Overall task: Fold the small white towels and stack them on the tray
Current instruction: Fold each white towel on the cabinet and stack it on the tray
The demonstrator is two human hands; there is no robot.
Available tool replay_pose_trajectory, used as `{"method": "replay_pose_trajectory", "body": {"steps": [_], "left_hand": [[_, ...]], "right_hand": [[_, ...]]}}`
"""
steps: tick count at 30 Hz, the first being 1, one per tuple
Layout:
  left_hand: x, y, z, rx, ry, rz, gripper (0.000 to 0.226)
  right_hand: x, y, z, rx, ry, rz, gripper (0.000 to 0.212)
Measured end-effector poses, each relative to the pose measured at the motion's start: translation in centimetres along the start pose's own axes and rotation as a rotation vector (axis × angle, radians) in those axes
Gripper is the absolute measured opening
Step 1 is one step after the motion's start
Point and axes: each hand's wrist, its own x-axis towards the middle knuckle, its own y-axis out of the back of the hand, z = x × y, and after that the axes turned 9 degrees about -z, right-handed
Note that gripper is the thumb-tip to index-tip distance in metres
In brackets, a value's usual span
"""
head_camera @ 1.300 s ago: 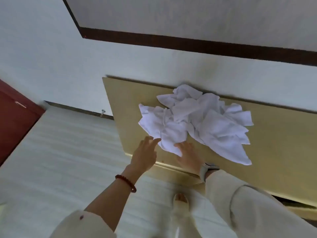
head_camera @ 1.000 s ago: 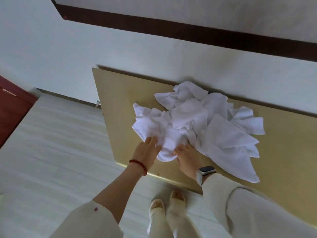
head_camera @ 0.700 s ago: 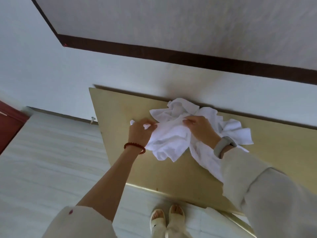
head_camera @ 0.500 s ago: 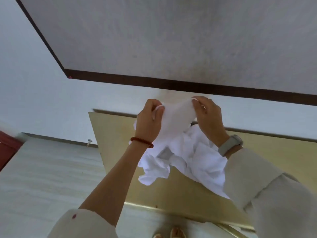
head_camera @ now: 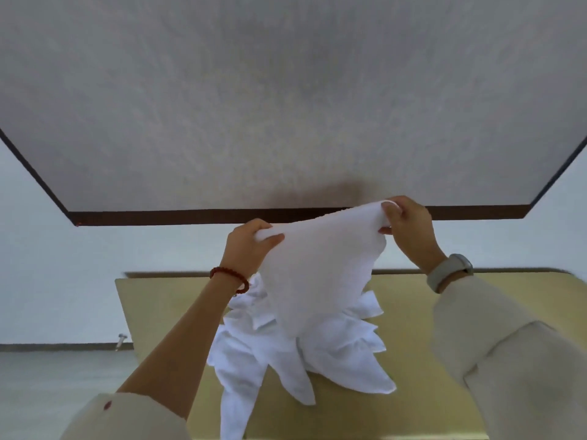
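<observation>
Head view: raised hands [head_camera: 249, 249] pinching towel [head_camera: 320, 274]

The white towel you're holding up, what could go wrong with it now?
The small white cloth towel hangs only from pinches at its top edge by the left hand and right hand, so a corner might slip free. Its lower tip hangs right over the heap of crumpled white towels on the tan tabletop and might drag one along.

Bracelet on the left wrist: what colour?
Dark red beads, on the bracelet, seen in the head view.
</observation>
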Motion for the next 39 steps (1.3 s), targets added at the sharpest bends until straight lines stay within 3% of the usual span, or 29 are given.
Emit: {"method": "replay_pose_trajectory", "body": {"steps": [7, 13, 16, 20, 23, 25, 29, 34, 39], "left_hand": [[0.7, -10.3, 4.8, -0.073, 0.031, -0.126, 0.021], [0.9, -20.5, 10.4, -0.138, 0.036, 0.067, 0.012], [-0.4, -24.4, 12.1, -0.159, 0.051, 0.035, 0.01], [-3.8, -29.0, 10.9, -0.086, 0.177, -0.209, 0.013], [-6.1, -32.0, 9.0, 0.055, 0.258, -0.473, 0.015], [-7.5, -33.7, 7.7, 0.101, 0.327, -0.609, 0.019], [-9.5, -36.4, 5.4, 0.096, 0.422, -0.79, 0.013], [-9.2, -38.2, 3.7, 0.055, 0.473, -0.717, 0.013], [-7.5, -39.9, 3.1, 0.136, 0.522, -0.538, 0.033]], "right_hand": [[-0.2, 8.7, 8.1, -0.135, -0.123, 0.029, 0.021], [-0.4, 16.3, 15.6, -0.093, -0.064, 0.088, 0.02], [-2.1, 19.2, 19.5, -0.063, -0.092, 0.092, 0.016], [-7.1, 21.1, 25.5, -0.094, -0.196, 0.037, 0.02], [-11.0, 21.4, 29.5, -0.21, -0.327, -0.164, 0.027], [-13.2, 21.4, 31.9, -0.254, -0.45, -0.311, 0.021], [-15.9, 20.9, 34.7, -0.284, -0.6, -0.41, 0.021], [-15.9, 20.2, 35.0, -0.233, -0.675, -0.37, 0.025], [-14.3, 18.6, 36.3, -0.235, -0.702, -0.307, 0.023]]}}
